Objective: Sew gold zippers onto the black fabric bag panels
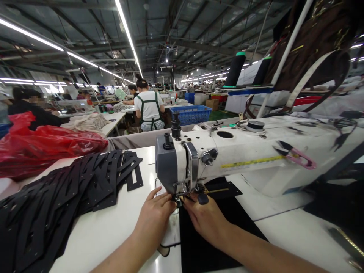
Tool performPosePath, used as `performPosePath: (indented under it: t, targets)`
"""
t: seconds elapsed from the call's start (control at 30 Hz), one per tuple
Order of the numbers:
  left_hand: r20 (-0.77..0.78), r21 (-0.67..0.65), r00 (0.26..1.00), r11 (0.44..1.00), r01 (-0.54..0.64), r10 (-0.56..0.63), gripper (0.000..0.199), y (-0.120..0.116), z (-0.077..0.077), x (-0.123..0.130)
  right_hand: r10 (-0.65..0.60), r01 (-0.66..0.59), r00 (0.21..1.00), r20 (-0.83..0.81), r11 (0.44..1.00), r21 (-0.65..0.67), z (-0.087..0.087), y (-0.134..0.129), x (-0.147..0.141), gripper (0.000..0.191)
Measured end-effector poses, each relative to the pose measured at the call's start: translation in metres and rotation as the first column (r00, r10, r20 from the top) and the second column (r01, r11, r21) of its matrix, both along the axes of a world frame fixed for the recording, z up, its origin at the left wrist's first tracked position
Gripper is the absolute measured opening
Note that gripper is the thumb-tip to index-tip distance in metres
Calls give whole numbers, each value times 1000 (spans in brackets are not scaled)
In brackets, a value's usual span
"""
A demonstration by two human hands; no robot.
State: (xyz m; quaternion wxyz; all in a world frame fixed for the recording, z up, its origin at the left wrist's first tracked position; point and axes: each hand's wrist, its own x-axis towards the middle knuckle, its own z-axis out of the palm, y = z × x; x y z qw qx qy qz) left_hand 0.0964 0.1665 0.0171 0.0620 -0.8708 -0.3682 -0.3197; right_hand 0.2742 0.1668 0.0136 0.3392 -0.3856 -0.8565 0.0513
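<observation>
A white and grey sewing machine (182,163) stands before me, its needle area low between my hands. My left hand (156,212) rests on the white machine bed left of the presser foot (178,201), fingers stretched forward and a fingertip raised. My right hand (209,220) is right of the foot, fingers bent and closed on a black fabric panel (199,254) at the needle. The machine head partly hides its fingertips. The panel runs from under my right hand toward me. Behind that hand lies a black strip with a gold zipper (217,190).
Black cut-out pieces (85,182) lie in an overlapping row at left, beside a red plastic bag (42,148). Pink-handled thread snips (298,157) rest on the machine arm. Thread cones (234,72) stand behind. A person (148,106) works ahead near a blue basket (193,115).
</observation>
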Motion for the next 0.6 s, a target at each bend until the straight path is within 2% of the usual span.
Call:
performPosePath:
  t: [0.2,0.3,0.47,0.6]
  targets:
    - [-30,18,1000,1000,6,-5,16,-1,3,0,28,-29,997,-77,999,-22,-2,0,3,27]
    - [-63,33,998,999,5,-3,16,-1,5,0,-4,-1,990,-144,999,-38,0,-1,7,22]
    - [-117,68,993,998,-1,9,20,-1,6,-1,-195,172,930,-312,980,-99,20,-2,26,19]
    - [-126,107,992,994,-13,26,23,-2,9,1,-155,110,895,-417,985,-131,32,1,36,15]
